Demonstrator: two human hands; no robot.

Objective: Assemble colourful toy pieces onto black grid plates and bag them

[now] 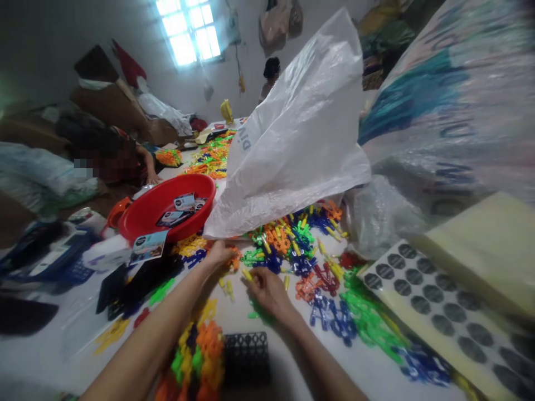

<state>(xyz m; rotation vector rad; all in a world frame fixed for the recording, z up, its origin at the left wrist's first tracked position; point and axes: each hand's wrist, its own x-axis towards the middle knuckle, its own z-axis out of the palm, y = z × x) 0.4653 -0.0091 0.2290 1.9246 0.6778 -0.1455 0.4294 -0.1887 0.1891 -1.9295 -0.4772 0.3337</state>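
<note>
My left hand [219, 256] reaches to some orange plastic pieces [236, 263] beside the lower edge of a white plastic sack [292, 139]. Its fingers are drawn together, and what they hold is hidden. Between the thumb and fingers of my right hand [270, 289] is a small yellow plastic piece [247, 274]. More yellow pieces [226, 289] lie on the white tabletop between my hands. Beyond them spreads a mixed pile of small plastic pieces [278, 239] in orange, green, blue and yellow. Close to me, a black perforated basket [246, 356] stands next to a colourful row of pieces [198, 362].
A red basin [167, 206] with printed cards stands at the left. Sheets of round dark stickers [434, 301] lie at the right, near large plastic bags [472, 111]. A person [146, 164] sits across on the left; another person [271, 69] is farther back.
</note>
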